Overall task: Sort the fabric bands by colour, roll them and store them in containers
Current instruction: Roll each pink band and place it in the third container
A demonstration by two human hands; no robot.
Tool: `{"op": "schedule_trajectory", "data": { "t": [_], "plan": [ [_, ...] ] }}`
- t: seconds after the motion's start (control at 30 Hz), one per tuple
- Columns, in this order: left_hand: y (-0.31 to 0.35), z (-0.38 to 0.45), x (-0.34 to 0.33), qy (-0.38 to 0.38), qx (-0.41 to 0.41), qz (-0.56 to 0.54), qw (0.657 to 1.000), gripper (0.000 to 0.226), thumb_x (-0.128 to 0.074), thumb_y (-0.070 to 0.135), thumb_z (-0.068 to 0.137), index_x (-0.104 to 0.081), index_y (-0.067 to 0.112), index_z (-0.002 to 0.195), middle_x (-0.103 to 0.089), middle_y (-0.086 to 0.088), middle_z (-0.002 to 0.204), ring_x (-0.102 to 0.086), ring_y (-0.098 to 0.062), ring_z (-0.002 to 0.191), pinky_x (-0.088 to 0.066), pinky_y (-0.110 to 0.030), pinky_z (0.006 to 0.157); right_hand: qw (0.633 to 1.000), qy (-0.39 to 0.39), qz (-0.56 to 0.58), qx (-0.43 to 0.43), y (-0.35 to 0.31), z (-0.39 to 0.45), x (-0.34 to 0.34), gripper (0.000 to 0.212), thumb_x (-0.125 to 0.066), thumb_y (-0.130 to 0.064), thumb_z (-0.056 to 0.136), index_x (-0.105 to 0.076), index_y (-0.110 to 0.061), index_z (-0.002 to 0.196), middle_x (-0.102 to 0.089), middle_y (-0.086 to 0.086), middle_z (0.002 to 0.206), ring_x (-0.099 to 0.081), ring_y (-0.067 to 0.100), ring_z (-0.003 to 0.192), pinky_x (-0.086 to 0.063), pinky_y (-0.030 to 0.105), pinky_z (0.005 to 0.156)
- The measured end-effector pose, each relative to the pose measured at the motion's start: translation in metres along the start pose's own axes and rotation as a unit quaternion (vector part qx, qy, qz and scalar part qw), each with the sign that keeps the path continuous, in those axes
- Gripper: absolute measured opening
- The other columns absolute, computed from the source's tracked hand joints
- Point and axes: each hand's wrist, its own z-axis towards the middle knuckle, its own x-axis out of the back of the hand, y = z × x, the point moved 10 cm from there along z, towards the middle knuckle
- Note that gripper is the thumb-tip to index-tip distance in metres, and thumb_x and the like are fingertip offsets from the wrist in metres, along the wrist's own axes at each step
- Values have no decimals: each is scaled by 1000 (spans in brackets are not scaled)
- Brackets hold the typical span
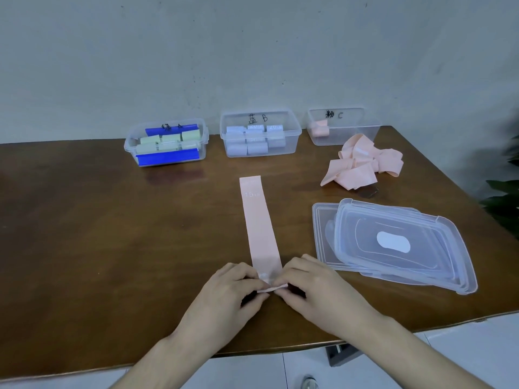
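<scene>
Brown wood of the counter (112, 234) carries everything we need, with a pale wall behind it. Nearest to us, our left hand (224, 293) and right hand (314, 287) meet at the near end of a pink band (259, 226), which lies flat and straight, running away from our fingers. Fingers (254, 276) of both hands pinch that end, where a first small fold or turn is raised off the wood; how many turns it holds we cannot tell.

To do this step well, we judge that the first turn should be tight and square across the band's width, both hands pressing evenly so the roll does not cone to one side. Rolling straight ahead, along the band, should keep the edges flush.

Just to the right of our fingers lie two clear lids (398, 242), one stacked partly on the other; we should keep our right wrist off them. Farther beyond, to the right, a loose heap of pink bands (362, 161) waits. Farthest from the fingers, against the wall, stand three open containers: the pink container (351, 136) holding one pink roll, the blue container (259, 138) with pale blue rolls, and the green container (167, 144) at the left with pale green rolls. Our finished roll belongs in the pink one.
</scene>
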Motion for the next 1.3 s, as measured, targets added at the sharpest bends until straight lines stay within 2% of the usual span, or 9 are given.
{"op": "schedule_trajectory", "data": {
  "t": [0.17,0.3,0.47,0.57,0.7,0.8,0.97,1.13,1.3],
  "plan": [
    [1,0,3,15,4,-13,1000,36,-39,55,97,-69,42,112,-60,26,102,-51,2,96,-47,-19,85,1000,-7,6,-11,4,-2,-4,25,-54,-40,100,-68,-39,121,-57,-25,111,-48,-1,103,-46,17,87],
    [2,0,3,23,1,-2,1000,31,-38,52,96,-65,40,102,-58,26,101,-50,2,94,-52,-25,83,1000,-3,-11,-11,2,0,-3,27,-55,-39,101,-62,-40,127,-56,-24,114,-44,-2,102,-45,14,85],
    [2,1,5,33,-3,6,999,33,-40,47,97,-71,35,102,-53,23,103,-50,-3,90,-52,-23,80,997,29,-67,32,-6,-2,4,16,-58,-37,98,-68,-34,110,-52,-21,111,-41,0,95,-42,14,78],
    [2,2,5,25,-18,31,999,32,-42,51,96,-70,36,103,-56,23,103,-52,-2,91,-53,-24,80,995,29,-81,48,-6,-1,3,24,-50,-38,101,-70,-31,111,-54,-20,111,-44,2,95,-41,13,80],
    [-1,4,5,18,-17,32,999,32,-42,49,96,-71,38,105,-57,23,103,-53,-2,89,-53,-23,79,997,18,-70,23,-2,2,-1,30,-42,-41,103,-67,-34,118,-55,-23,114,-44,1,99,-45,16,84],
    [-3,7,7,19,-10,28,999,35,-40,50,97,-71,39,106,-56,24,103,-53,-1,89,-52,-23,81,998,31,-54,8,0,2,2,29,-44,-41,101,-61,-36,123,-53,-24,114,-45,0,100,-43,13,83],
    [-6,10,7,22,8,31,999,33,-39,50,97,-69,40,104,-57,25,102,-53,-1,89,-53,-24,78,996,56,-69,18,-1,3,0,22,-45,-36,99,-64,-35,109,-55,-22,108,-43,1,96,-43,14,79],
    [-3,9,9,34,0,36,999,25,-43,47,97,-65,39,106,-55,24,105,-54,-1,90,-51,-19,79,994,68,-89,19,1,8,5,25,-44,-38,99,-68,-36,108,-56,-21,108,-43,3,98,-45,18,81],
    [-5,12,11,38,-3,49,998,28,-46,43,96,-71,33,103,-58,19,103,-54,-3,84,-51,-21,74,993,55,-102,15,3,10,4,27,-50,-39,98,-64,-36,120,-54,-20,112,-45,6,100,-48,22,83]
  ]
}}
